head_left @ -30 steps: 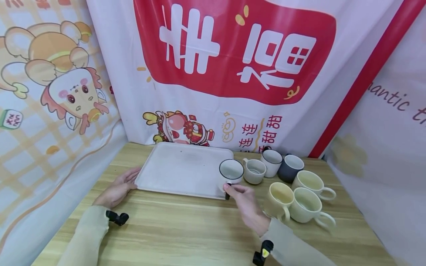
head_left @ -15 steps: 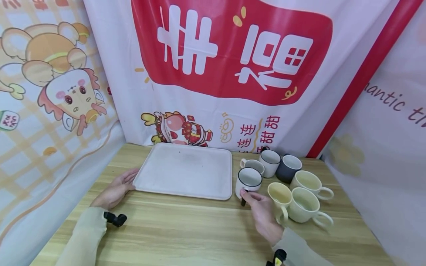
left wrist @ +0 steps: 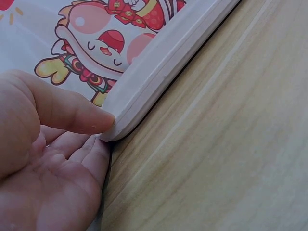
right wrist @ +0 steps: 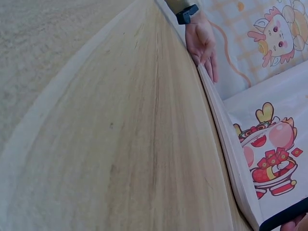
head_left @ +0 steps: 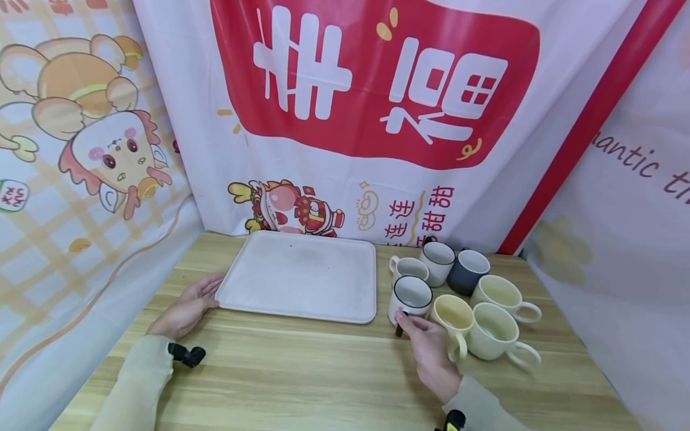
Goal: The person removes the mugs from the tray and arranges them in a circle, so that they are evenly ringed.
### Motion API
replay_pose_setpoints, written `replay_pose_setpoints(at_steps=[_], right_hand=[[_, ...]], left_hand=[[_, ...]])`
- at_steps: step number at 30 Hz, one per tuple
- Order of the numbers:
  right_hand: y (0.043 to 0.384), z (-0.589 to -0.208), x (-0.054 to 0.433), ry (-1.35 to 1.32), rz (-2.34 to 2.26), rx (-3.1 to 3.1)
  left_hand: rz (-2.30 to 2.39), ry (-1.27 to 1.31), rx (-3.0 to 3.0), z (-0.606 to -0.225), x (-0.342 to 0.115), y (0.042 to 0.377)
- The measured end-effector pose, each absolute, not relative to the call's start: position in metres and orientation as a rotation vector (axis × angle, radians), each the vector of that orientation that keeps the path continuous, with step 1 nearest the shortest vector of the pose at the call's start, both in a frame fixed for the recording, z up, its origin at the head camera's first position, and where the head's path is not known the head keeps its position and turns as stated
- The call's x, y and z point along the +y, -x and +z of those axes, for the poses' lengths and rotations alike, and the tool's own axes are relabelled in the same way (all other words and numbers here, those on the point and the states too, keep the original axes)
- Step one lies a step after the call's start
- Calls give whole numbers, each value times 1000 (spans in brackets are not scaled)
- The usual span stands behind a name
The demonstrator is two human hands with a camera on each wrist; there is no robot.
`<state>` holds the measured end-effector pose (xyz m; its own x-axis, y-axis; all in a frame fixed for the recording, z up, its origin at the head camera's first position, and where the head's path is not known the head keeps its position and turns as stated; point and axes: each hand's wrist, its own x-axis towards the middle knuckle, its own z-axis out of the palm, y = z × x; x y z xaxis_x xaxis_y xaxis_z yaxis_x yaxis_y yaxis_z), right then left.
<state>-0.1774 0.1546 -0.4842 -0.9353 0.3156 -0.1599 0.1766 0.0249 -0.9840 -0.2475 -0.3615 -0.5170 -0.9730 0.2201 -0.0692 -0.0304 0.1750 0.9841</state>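
Observation:
My left hand (head_left: 185, 308) lies at the near left corner of a white rectangular tray (head_left: 302, 278). In the left wrist view, the thumb (left wrist: 91, 117) touches the tray's corner and the other fingers extend loosely beside it. My right hand (head_left: 433, 358) pinches the black handle (head_left: 399, 326) of a white mug (head_left: 398, 306) with a dark rim. This mug is upright, to the right of the tray and apart from it. Only the black handle (right wrist: 284, 215) and a bit of finger show in the right wrist view; the mug's body is out of sight there.
Around the held mug stand a small pale cup (head_left: 409, 268), a white dark-rimmed mug (head_left: 438, 263), a dark grey mug (head_left: 468, 274), a yellow mug (head_left: 453, 314) and two pale green mugs (head_left: 492, 332). Printed cloths (head_left: 345, 197) enclose the wooden table (head_left: 280, 371).
My right hand has carried the white mug from over the tray's right edge rightward and toward me, beside the other cups. The left hand has stayed at the tray's corner.

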Motion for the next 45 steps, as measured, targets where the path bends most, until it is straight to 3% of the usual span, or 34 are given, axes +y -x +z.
replay_pose_setpoints(at_steps=[27, 45], right_hand=[[172, -490, 157, 489, 1936, -2238], [143, -462, 183, -79, 1483, -2708]], left_hand=[[1906, -189, 2232, -519, -363, 247], [1748, -134, 2372, -515, -364, 254]])
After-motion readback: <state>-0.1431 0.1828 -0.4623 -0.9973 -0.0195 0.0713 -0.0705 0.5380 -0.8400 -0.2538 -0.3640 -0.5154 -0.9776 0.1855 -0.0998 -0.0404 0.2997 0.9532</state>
